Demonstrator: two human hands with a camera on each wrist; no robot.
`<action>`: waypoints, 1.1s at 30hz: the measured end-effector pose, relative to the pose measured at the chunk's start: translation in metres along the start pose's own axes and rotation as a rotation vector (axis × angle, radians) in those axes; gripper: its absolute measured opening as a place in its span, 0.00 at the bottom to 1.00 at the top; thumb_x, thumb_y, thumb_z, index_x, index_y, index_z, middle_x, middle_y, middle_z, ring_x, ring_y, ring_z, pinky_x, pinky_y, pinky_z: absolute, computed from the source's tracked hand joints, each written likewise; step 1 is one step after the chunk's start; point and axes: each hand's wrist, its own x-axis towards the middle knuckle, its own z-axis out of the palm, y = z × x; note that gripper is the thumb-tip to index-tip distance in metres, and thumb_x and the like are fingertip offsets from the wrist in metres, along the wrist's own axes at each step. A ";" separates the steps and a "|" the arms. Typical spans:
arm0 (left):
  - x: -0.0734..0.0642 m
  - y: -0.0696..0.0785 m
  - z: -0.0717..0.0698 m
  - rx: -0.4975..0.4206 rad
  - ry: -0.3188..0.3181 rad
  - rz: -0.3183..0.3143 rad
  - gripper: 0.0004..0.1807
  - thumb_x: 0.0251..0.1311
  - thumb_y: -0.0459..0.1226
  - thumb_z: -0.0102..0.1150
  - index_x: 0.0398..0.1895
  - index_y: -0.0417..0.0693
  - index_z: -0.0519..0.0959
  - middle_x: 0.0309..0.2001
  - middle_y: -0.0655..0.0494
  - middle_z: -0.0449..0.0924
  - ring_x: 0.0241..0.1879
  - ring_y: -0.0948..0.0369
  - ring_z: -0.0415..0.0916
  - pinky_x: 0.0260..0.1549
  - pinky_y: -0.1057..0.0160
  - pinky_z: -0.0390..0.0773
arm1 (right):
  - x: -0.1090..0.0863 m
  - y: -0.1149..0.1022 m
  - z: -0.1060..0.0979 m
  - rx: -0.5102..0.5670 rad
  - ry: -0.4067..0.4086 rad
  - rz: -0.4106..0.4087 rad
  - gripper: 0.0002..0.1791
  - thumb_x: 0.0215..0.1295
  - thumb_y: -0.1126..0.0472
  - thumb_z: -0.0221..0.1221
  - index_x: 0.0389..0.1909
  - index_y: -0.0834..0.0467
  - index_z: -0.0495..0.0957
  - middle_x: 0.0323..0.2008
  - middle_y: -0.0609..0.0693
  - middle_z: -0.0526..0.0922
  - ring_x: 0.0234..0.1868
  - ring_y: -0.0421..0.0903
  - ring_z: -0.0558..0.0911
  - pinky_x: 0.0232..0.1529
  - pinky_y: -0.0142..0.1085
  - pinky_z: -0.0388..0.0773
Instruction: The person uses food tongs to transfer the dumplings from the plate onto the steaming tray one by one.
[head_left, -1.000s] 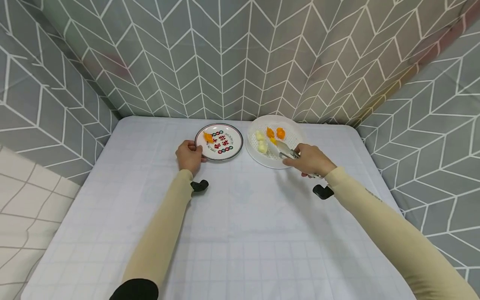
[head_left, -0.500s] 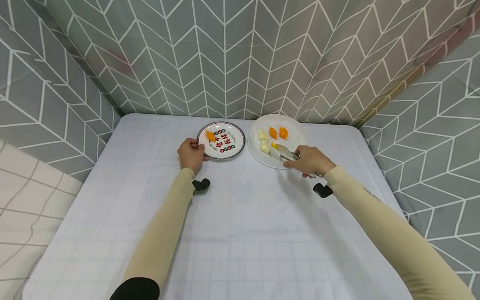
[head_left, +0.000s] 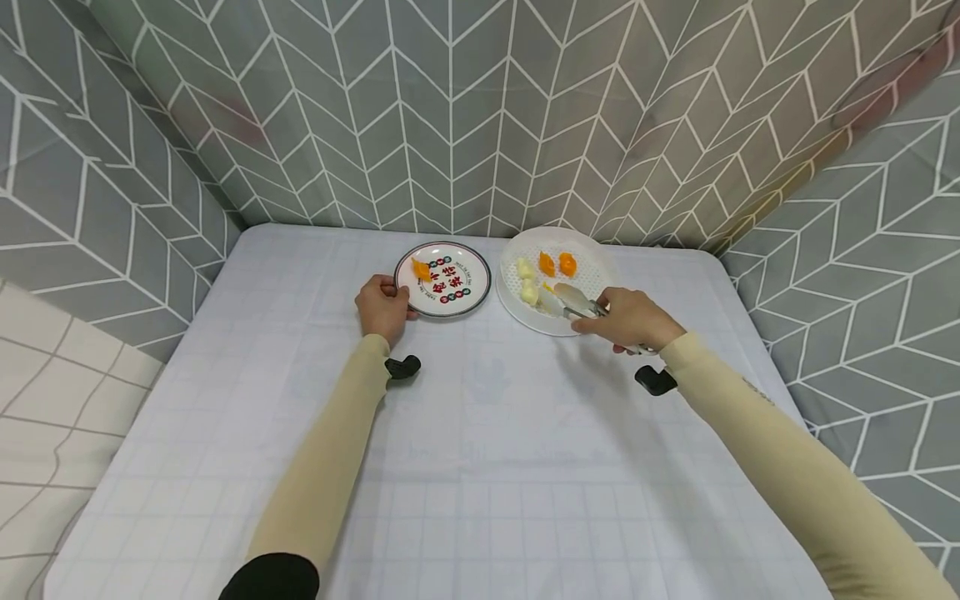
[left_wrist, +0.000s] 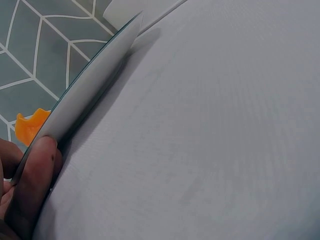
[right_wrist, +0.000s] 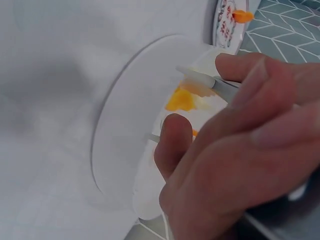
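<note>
My left hand (head_left: 384, 308) grips the near left rim of a small white plate (head_left: 474, 292) with red lettering and a dark edge. The thumb lies over the rim. An orange piece (head_left: 421, 270) sits on that plate. In my right hand (head_left: 632, 318) is a pair of tongs (head_left: 574, 302) with pale, flat tips, reaching over a round white perforated tray (head_left: 517, 313). A yellow-orange piece (right_wrist: 181, 100) lies close by one tong tip in the right wrist view. Two orange pieces and pale yellow lumps (head_left: 528, 292) share the tray.
Both dishes stand side by side at the back of a table with a white cloth (head_left: 480, 433). A grey curtain-like wall (head_left: 465, 117) with white chevron lines rises right behind them, and similar panels flank the sides.
The tongs' tips have spread apart over the tray, and my right hand has shifted slightly right. My left hand keeps its grip on the plate. The head view has shifted a little.
</note>
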 end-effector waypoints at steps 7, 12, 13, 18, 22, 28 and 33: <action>0.002 0.001 0.000 0.008 0.007 0.000 0.16 0.76 0.33 0.59 0.62 0.37 0.74 0.44 0.47 0.74 0.21 0.64 0.80 0.28 0.66 0.92 | -0.010 -0.002 -0.016 0.030 0.064 -0.032 0.41 0.70 0.36 0.64 0.65 0.65 0.68 0.35 0.58 0.84 0.21 0.49 0.82 0.18 0.35 0.77; 0.000 0.004 -0.001 0.002 -0.006 -0.025 0.17 0.76 0.33 0.59 0.64 0.38 0.74 0.46 0.47 0.73 0.22 0.63 0.81 0.28 0.66 0.91 | -0.011 -0.018 -0.020 0.085 0.167 -0.075 0.43 0.69 0.34 0.63 0.67 0.65 0.67 0.35 0.59 0.85 0.20 0.49 0.83 0.16 0.37 0.77; 0.000 0.004 -0.001 0.000 -0.007 -0.030 0.17 0.76 0.33 0.59 0.64 0.38 0.74 0.46 0.47 0.74 0.22 0.63 0.81 0.28 0.66 0.91 | -0.010 -0.024 -0.019 0.105 0.190 -0.084 0.42 0.69 0.34 0.64 0.66 0.64 0.68 0.36 0.59 0.85 0.19 0.49 0.83 0.16 0.37 0.77; -0.002 0.004 -0.001 0.005 -0.010 -0.033 0.17 0.76 0.33 0.59 0.64 0.38 0.74 0.47 0.47 0.74 0.22 0.63 0.81 0.28 0.66 0.91 | 0.005 -0.053 0.001 0.192 0.258 -0.149 0.39 0.69 0.37 0.65 0.67 0.61 0.69 0.38 0.59 0.84 0.18 0.50 0.83 0.14 0.36 0.79; -0.002 0.001 -0.003 0.007 -0.013 -0.025 0.17 0.77 0.33 0.59 0.64 0.38 0.74 0.46 0.46 0.74 0.23 0.63 0.82 0.29 0.66 0.92 | 0.023 -0.078 0.025 0.235 0.260 -0.207 0.37 0.69 0.40 0.66 0.66 0.60 0.69 0.35 0.57 0.83 0.18 0.52 0.85 0.14 0.35 0.79; -0.001 0.001 -0.002 0.002 -0.010 -0.034 0.17 0.76 0.33 0.59 0.63 0.38 0.74 0.47 0.45 0.75 0.22 0.62 0.82 0.28 0.65 0.92 | 0.043 -0.099 0.054 0.245 0.240 -0.267 0.35 0.70 0.42 0.67 0.67 0.59 0.68 0.26 0.54 0.82 0.15 0.48 0.82 0.13 0.33 0.77; 0.000 0.001 -0.002 0.008 0.000 -0.040 0.16 0.76 0.33 0.60 0.62 0.39 0.75 0.47 0.45 0.76 0.22 0.61 0.82 0.27 0.65 0.92 | 0.053 -0.108 0.069 0.232 0.238 -0.282 0.36 0.70 0.42 0.68 0.67 0.59 0.68 0.26 0.55 0.84 0.14 0.46 0.82 0.12 0.32 0.76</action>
